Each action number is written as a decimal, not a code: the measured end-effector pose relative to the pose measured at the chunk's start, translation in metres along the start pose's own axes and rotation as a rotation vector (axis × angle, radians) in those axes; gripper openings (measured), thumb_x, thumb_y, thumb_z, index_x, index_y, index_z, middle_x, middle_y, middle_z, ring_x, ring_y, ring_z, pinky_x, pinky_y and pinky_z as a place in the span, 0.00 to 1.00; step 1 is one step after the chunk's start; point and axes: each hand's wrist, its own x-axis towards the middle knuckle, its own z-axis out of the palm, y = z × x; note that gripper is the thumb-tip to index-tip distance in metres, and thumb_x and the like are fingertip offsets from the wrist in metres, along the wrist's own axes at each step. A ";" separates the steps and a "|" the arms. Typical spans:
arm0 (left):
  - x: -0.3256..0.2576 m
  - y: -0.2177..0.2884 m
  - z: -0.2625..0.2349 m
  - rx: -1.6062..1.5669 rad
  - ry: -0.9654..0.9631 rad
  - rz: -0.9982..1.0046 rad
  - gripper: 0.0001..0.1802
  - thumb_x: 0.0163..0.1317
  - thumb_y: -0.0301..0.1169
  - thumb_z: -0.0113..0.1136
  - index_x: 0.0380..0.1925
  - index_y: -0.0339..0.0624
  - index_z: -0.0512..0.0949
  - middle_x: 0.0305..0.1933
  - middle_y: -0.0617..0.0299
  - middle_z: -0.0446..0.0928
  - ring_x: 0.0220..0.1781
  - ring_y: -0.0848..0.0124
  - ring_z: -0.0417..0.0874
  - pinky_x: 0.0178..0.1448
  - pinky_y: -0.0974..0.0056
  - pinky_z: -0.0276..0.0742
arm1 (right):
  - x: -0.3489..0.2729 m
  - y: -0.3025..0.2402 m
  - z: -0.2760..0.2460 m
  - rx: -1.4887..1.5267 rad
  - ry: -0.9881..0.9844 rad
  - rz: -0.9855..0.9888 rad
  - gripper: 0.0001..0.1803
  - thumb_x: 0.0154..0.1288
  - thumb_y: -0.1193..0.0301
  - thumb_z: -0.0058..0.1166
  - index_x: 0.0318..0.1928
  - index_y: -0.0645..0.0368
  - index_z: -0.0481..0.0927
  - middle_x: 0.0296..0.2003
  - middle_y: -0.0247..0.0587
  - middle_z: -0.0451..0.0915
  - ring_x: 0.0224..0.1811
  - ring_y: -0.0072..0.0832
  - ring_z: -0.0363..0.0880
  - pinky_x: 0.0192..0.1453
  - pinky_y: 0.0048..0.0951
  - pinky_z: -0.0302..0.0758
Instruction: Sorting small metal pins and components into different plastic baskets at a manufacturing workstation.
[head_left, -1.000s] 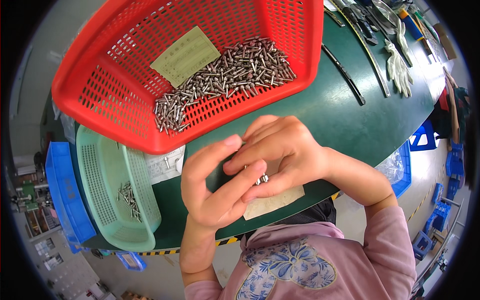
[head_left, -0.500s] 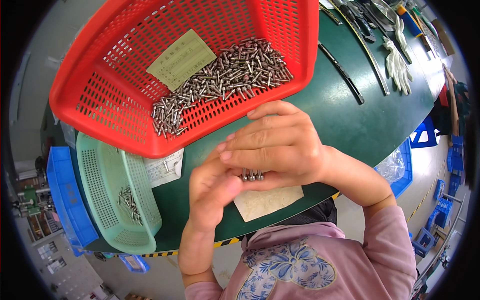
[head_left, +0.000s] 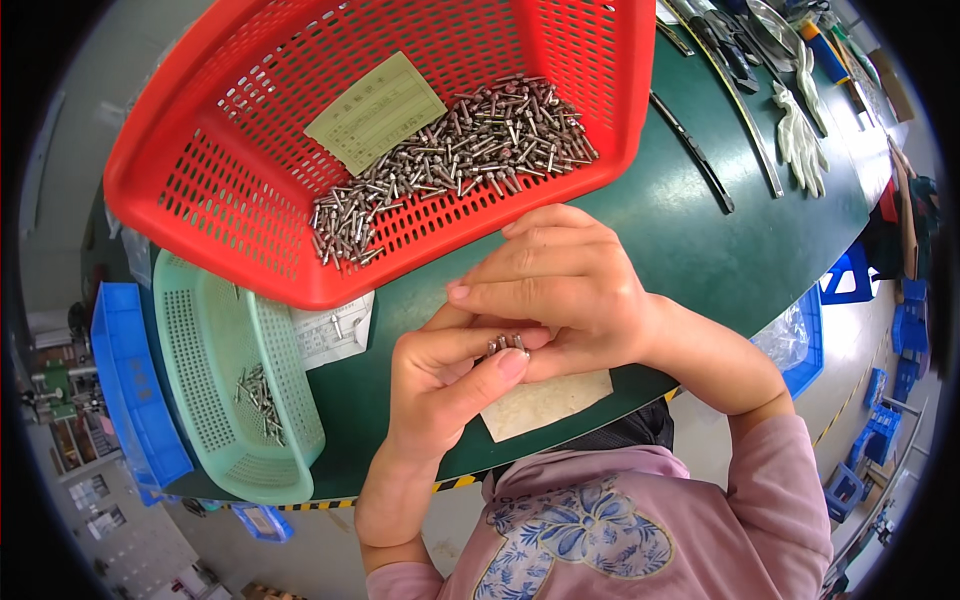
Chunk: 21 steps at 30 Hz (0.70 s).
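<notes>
My left hand (head_left: 425,385) pinches several small headed metal pins (head_left: 507,346) between thumb and fingers. My right hand (head_left: 565,290) is cupped over them from the right, its fingers bent together and overlapping the left fingers. Only the upper ends of the pins show; the rest is hidden by the hands. Just beyond my hands a red plastic basket (head_left: 420,268) leans tilted, holding a heap of similar metal pins (head_left: 470,140) and a yellow-green paper slip (head_left: 375,112). Below my hands a beige sheet (head_left: 550,405) lies on the green table (head_left: 730,265).
At the left stands a pale green basket (head_left: 225,470) with a few metal pins (head_left: 262,405), beside a blue bin (head_left: 140,390). A white paper with a drawing (head_left: 340,330) lies next to it. A black bar-like tool (head_left: 692,155), a steel rule (head_left: 740,110) and white gloves (head_left: 800,145) lie at right.
My left thumb and fingers have moved right and closed around the pins between my hands. The pins are more covered now. The view has shifted slightly.
</notes>
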 end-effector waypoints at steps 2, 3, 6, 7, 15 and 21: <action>0.000 0.000 0.000 0.003 -0.002 0.004 0.13 0.59 0.23 0.54 0.39 0.23 0.79 0.47 0.45 0.78 0.52 0.57 0.79 0.58 0.58 0.76 | 0.000 0.000 0.000 -0.011 0.007 -0.009 0.22 0.47 0.60 0.67 0.42 0.61 0.83 0.32 0.39 0.84 0.31 0.33 0.82 0.41 0.33 0.73; 0.000 -0.001 -0.001 0.003 0.000 0.005 0.13 0.59 0.23 0.54 0.39 0.23 0.79 0.47 0.45 0.78 0.52 0.57 0.79 0.58 0.58 0.76 | 0.000 0.000 0.000 -0.010 0.006 -0.010 0.22 0.47 0.60 0.67 0.42 0.61 0.83 0.32 0.39 0.84 0.31 0.33 0.82 0.41 0.33 0.73; 0.001 -0.005 -0.006 -0.119 -0.083 0.039 0.12 0.61 0.18 0.55 0.43 0.23 0.79 0.53 0.49 0.75 0.55 0.64 0.77 0.58 0.65 0.74 | 0.001 0.001 0.001 -0.008 -0.003 -0.012 0.23 0.47 0.59 0.67 0.41 0.61 0.83 0.32 0.40 0.84 0.31 0.34 0.82 0.41 0.33 0.73; 0.001 -0.005 -0.007 -0.113 -0.086 0.044 0.12 0.61 0.18 0.55 0.43 0.24 0.79 0.53 0.50 0.75 0.55 0.64 0.77 0.58 0.65 0.74 | 0.001 0.001 0.001 -0.002 -0.002 -0.009 0.23 0.47 0.59 0.67 0.41 0.61 0.83 0.32 0.40 0.84 0.31 0.34 0.82 0.41 0.34 0.73; 0.002 -0.005 -0.005 -0.113 -0.091 0.044 0.11 0.61 0.18 0.55 0.43 0.24 0.79 0.52 0.50 0.75 0.55 0.64 0.78 0.58 0.64 0.74 | 0.000 0.002 0.001 0.007 0.010 -0.019 0.22 0.48 0.59 0.67 0.39 0.62 0.83 0.32 0.40 0.84 0.30 0.35 0.82 0.39 0.34 0.73; 0.002 -0.005 -0.006 -0.088 -0.091 0.049 0.11 0.61 0.19 0.55 0.43 0.24 0.79 0.52 0.51 0.76 0.54 0.64 0.78 0.58 0.65 0.74 | 0.000 0.002 0.001 0.018 0.002 -0.016 0.22 0.48 0.59 0.67 0.39 0.62 0.83 0.32 0.40 0.84 0.30 0.35 0.81 0.38 0.34 0.73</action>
